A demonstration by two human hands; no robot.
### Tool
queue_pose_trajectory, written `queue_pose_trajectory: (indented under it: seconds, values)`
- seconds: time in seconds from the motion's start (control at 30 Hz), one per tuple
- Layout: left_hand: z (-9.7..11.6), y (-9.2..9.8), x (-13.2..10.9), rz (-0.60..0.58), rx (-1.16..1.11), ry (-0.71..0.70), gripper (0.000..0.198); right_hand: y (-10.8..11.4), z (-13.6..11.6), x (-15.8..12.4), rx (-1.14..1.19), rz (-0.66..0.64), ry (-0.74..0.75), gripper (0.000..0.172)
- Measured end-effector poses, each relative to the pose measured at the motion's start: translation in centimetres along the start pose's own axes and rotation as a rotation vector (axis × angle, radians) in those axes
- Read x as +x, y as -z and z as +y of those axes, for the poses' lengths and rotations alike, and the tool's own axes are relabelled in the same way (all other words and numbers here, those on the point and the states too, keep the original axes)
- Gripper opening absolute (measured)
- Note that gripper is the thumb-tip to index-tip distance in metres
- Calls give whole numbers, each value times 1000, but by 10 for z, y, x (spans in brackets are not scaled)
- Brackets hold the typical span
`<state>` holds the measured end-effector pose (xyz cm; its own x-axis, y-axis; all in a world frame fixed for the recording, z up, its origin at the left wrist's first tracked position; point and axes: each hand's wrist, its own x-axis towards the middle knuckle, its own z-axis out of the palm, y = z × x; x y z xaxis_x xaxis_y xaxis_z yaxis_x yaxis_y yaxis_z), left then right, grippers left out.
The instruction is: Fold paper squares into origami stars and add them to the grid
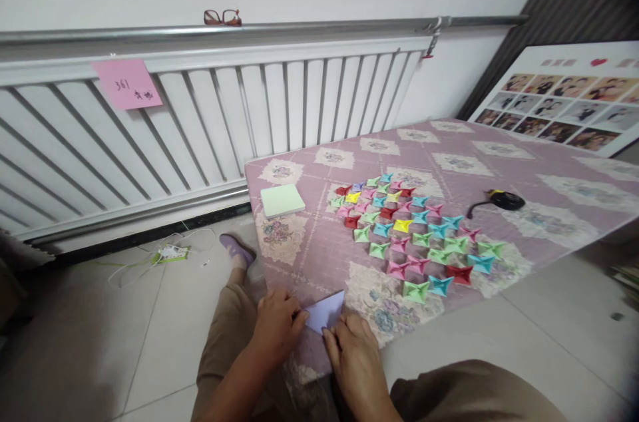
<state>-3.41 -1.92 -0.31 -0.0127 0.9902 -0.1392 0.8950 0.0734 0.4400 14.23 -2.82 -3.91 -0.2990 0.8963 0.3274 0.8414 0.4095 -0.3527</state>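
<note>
A pale lilac sheet of paper [327,312] lies folded at the near edge of the table. My left hand [276,329] presses on its left side with the fingers curled and closed on the paper. My right hand [355,355] pinches its lower right edge. Beyond them, several small folded paper stars [414,229] in pink, green, blue, yellow and red are laid out in rows on the pink floral tablecloth [499,162]. A pad of light green paper [282,200] rests at the table's left side.
A black object with a cord [502,200] lies right of the stars. A white radiator [200,122] with a pink note [128,83] and glasses [222,17] fills the wall. A photo board [564,102] leans at right. Cables [172,253] lie on the tiled floor.
</note>
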Motion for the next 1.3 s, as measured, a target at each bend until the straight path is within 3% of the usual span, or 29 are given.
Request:
queue_pose_trajectory:
  seconds: [0.53,1.3]
  values:
    - [4,2,9,-31,87,13,18,9,-4,18,-153,-142,-95,25]
    - [5,5,14,-61,148,-10,20,10,-7,22,-193,-177,-125,25]
